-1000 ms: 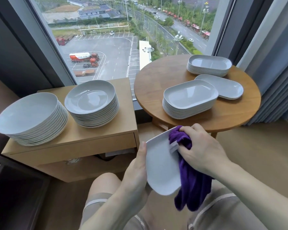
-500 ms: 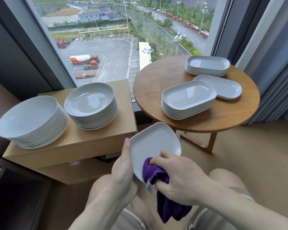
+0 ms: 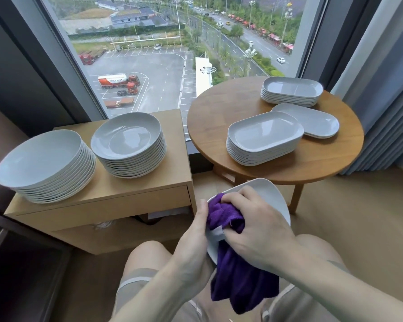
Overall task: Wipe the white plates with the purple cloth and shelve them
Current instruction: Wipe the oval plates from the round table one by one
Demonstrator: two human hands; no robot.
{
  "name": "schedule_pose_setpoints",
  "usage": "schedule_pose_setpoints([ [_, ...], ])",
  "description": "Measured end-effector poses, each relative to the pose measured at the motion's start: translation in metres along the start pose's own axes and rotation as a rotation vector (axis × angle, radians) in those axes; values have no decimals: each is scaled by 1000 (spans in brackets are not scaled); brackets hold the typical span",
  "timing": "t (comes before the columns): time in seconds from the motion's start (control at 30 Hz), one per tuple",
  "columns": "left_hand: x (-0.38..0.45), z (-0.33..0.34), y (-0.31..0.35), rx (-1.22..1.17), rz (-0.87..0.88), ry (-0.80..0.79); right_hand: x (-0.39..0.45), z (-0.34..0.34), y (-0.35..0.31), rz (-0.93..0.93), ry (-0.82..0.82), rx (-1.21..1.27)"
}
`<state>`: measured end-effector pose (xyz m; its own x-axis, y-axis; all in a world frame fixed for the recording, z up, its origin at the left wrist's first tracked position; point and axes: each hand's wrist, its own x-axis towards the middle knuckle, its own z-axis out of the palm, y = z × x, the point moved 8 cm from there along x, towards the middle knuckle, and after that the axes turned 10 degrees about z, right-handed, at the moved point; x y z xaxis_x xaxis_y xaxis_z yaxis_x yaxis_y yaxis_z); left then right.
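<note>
Gripping the white plate (image 3: 271, 194) by its left edge, the left hand (image 3: 193, 242) has its thumb hooked over the rim and holds the plate tilted above the person's lap. And the right hand (image 3: 254, 226) is right on top of it, fingers curled round a bunched wad of the purple cloth (image 3: 226, 217) and pressing it against the plate's face. A long tail of that cloth hangs down below the plate, between the knees (a white tag shows just under the fingers).

Over on the left, the wooden cabinet (image 3: 135, 196) carries two stacks of round plates side by side: the left round stack (image 3: 42, 159) and the right round stack (image 3: 126, 138), the rims close together. To the right, the round wooden table (image 3: 219, 117) holds three groups of oblong dishes: a tall near stack (image 3: 265, 135), a far stack (image 3: 292, 89) by the window, and a low pile (image 3: 314, 120) between them, tucked just behind the near stack. Grey curtains (image 3: 386, 108) hang at the right edge, and the window (image 3: 163, 54) looks down on a car park and a road.
</note>
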<state>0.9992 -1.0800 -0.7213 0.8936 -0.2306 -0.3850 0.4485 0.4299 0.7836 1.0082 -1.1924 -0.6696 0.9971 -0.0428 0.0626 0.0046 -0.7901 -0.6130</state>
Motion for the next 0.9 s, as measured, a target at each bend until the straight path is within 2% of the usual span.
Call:
schedule_pose_setpoints([
  [0.23, 2, -5, 21, 213, 144, -83, 30, -33, 50, 226, 143, -141],
  [0.33, 5, -6, 36, 278, 202, -89, 35, -31, 61, 276, 117, -248],
  [0.5, 11, -23, 55, 230, 259, 66, 20, 7, 40, 180, -90, -316],
  [0.67, 8, -27, 34, 133, 127, 125, -15, 33, -12, -36, -192, -255],
  [0.8, 0, -17, 5, 87, 4, 85, -25, 27, -23, -88, -125, -186],
  [0.9, -3, -3, -6, 98, -11, 7, -17, 13, -16, -63, -26, -184],
])
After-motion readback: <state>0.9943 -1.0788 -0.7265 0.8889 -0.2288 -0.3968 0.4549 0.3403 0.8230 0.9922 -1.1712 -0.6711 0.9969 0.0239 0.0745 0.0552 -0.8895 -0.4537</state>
